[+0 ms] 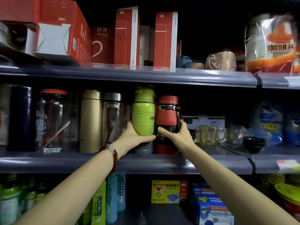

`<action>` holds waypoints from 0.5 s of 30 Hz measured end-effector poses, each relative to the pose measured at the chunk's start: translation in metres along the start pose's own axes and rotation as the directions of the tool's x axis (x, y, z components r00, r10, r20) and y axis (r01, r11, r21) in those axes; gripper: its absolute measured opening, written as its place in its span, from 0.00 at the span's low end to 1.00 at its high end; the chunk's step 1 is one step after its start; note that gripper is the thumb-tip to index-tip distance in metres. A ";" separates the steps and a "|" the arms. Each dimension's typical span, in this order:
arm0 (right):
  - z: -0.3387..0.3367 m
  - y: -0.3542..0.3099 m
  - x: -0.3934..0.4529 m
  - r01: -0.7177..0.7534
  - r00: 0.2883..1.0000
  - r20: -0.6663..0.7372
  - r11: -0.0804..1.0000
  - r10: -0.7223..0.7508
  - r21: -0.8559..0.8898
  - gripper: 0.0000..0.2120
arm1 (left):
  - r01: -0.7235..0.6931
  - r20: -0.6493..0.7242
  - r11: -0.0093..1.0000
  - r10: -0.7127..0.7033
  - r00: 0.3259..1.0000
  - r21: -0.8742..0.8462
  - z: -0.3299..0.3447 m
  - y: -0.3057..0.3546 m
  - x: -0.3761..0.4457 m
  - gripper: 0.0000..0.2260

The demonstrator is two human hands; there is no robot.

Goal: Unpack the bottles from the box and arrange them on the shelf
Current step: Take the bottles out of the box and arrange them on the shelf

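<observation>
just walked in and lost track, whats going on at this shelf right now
A person is arranging bottles on the middle shelf. The left hand holds the green bottle low on its body, and the right hand holds the red and black bottle beside it. Both bottles stand upright, side by side and about touching. To their left stand a clear bottle, a gold flask and a clear jar with an orange lid. No box being unpacked is in view.

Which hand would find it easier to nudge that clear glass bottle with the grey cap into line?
Probably the left hand. It grips the green bottle, which stands right beside the clear glass bottle. The right hand holds the red and black bottle, farther away.
</observation>
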State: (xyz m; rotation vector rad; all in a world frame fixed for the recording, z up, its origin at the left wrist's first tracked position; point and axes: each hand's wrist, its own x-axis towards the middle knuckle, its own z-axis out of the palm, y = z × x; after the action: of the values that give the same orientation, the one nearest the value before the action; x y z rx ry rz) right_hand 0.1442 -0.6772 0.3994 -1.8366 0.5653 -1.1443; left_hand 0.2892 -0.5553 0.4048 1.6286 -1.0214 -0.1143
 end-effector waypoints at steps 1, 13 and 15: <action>-0.001 0.002 0.001 -0.008 1.000 0.000 1.000 0.008 0.003 0.51 | -0.011 -0.050 1.000 0.012 0.999 0.024 0.003 0.000 -0.001 0.44; -0.012 0.004 0.004 -0.018 0.977 0.212 0.994 -0.005 0.106 0.29 | 0.040 0.095 0.991 -0.028 0.995 -0.125 -0.004 -0.009 0.005 0.45; -0.007 0.009 0.009 0.020 0.987 0.159 0.999 -0.026 0.040 0.38 | 0.028 0.016 0.999 -0.027 0.999 -0.031 0.003 -0.008 0.004 0.49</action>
State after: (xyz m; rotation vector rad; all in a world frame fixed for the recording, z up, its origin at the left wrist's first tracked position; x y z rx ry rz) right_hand 0.1435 -0.6916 0.3973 -1.8860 0.4279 -1.0053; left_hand 0.2943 -0.5600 0.3987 1.6160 -1.0047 -0.1610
